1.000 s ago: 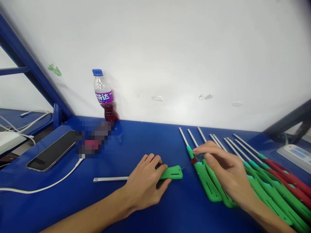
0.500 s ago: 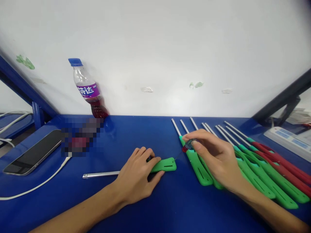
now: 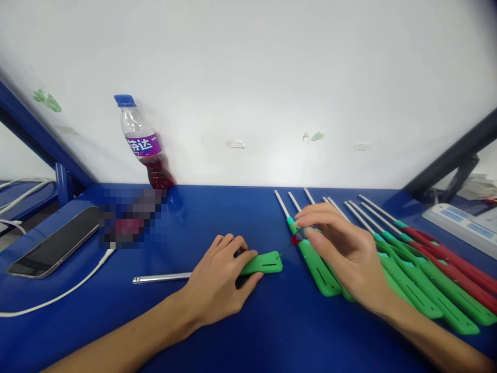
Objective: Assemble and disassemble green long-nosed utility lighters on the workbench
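Observation:
Flat on the blue table (image 3: 240, 217) lies a green lighter with a long metal tube (image 3: 266, 262). My left hand (image 3: 221, 274) is closed around its middle and holds it down, hiding part of its body. The fingers of my right hand (image 3: 345, 254) pinch a small screwdriver (image 3: 298, 238) with a clear and red handle. Its thin shaft slants down to the end of the green handle, where the tip meets or nearly meets a small hole. Beneath and beside my right hand are several green lighters (image 3: 320, 269).
Red lighters (image 3: 458, 264) lie at the right, near a white power strip (image 3: 462, 228). A bottle of dark drink (image 3: 145, 147) leans against the white wall (image 3: 248, 77). At the left are a phone (image 3: 54, 243) and a white cable (image 3: 77, 287).
The fingers of my right hand have shifted slightly on the screwdriver handle, whose angle has changed a little. My left hand and the held lighter stay in place.

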